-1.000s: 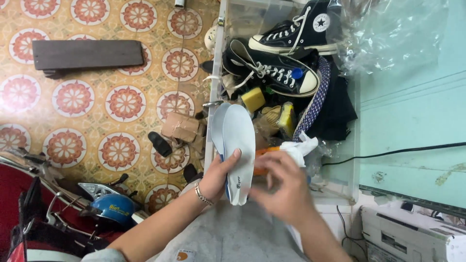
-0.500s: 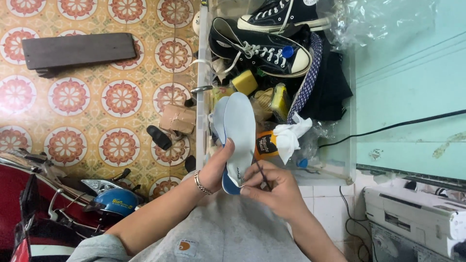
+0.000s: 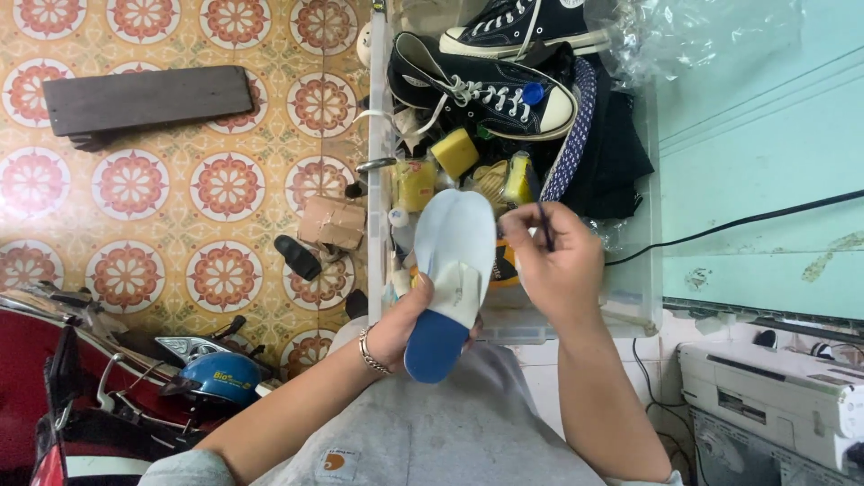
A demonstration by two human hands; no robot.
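Note:
My left hand (image 3: 405, 324) grips a shoe insole (image 3: 454, 270), pale on top with a blue heel end, held upright over my lap. A bracelet sits on that wrist. My right hand (image 3: 553, 261) is raised to the right of the insole and pinches a thin dark stick-like tool (image 3: 543, 216) between its fingers. Just beyond both hands stands a clear plastic bin (image 3: 630, 297) with two black high-top sneakers (image 3: 486, 85), a yellow sponge (image 3: 454, 151) and small bottles inside.
A dark wooden board (image 3: 148, 97) lies on the patterned tile floor at the left. A cardboard scrap (image 3: 331, 222) and a black object (image 3: 297, 257) lie beside the bin. A motorbike with a blue helmet (image 3: 211, 378) stands at the lower left. A white printer (image 3: 774, 405) is at the lower right.
My right hand has lifted off the insole's heel and moved up and right with the thin tool. The left hand keeps hold of the insole.

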